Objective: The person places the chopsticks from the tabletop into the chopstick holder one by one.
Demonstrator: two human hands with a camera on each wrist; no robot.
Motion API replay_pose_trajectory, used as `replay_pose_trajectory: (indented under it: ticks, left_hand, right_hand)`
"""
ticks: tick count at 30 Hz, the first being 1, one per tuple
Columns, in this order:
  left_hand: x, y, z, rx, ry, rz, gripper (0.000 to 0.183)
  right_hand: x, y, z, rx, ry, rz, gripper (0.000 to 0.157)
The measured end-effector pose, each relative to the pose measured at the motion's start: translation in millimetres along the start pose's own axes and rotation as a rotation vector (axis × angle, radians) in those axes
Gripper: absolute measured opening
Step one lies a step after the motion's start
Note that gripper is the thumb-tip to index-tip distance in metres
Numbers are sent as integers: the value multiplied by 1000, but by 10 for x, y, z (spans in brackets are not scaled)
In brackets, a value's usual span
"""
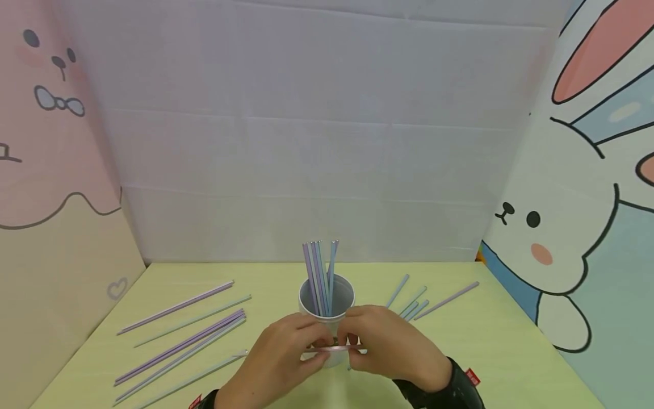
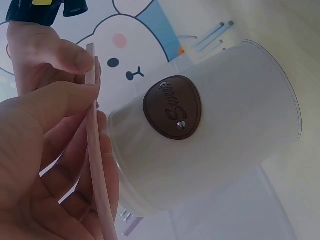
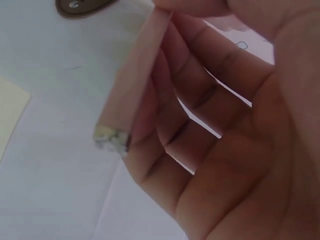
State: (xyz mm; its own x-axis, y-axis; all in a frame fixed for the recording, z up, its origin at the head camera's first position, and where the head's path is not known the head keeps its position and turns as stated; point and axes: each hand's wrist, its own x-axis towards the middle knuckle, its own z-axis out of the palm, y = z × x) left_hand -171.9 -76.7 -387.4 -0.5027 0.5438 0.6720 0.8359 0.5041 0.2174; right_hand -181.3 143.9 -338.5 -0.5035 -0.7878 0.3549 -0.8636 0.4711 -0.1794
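Pink and thin, one stick (image 2: pixel 98 160) is in both hands, on the 6 o'clock side of a white cup (image 2: pixel 235 115). The left hand (image 1: pixel 278 352) is at the stick's 9 o'clock end. Its thumb and bent fingers pinch the stick, so it is nearly closed. The right hand (image 1: pixel 388 341) is at the 3 o'clock end, and it pinches the stick too, with the fingers curled behind. One end of the stick pokes out past the right hand, but it looks blurry there. I cannot tell if the stick touches the cup.

The cup stands up on the pale yellow table (image 1: pixel 276 278). It has a brown badge (image 2: pixel 172 107) on its side. Purple and blue sticks (image 1: pixel 319 278) stand inside, leaning a little.

From the cup, more sticks lie around 8 and 9 o'clock: purple sticks (image 1: pixel 176 307), a green stick (image 1: pixel 191 321) and others, all slanting. Between 2 and 3 o'clock lie a few short-looking blue and green ones and a purple stick (image 1: pixel 447 300). A big bunny picture (image 1: pixel 554 250) is at 3 o'clock, well past them.
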Motion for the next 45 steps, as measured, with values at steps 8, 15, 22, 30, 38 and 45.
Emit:
replay_pose_trajectory:
  ticks: [8,15,22,30,38,45]
  left_hand:
    - [-6,6,-12,-17,-23,-34,19]
    - [23,-22,-85,-21,-26,-40,12]
    - [72,-52,-202,-112,29,-141,18]
    - [255,-81,-445,-246,152,-246,10]
    - [539,-190,-596,-377,312,-317,14]
    - [848,-255,-652,-483,413,-321,17]
  right_hand:
    - [9,21,15,68,-15,28,26]
    - [-52,178,-129,166,114,186,13]
    - [-141,470,-77,306,149,398,37]
    - [-53,563,352,578,3,384,92]
    - [77,472,540,722,87,345,109]
    - [155,311,439,737,149,320,105]
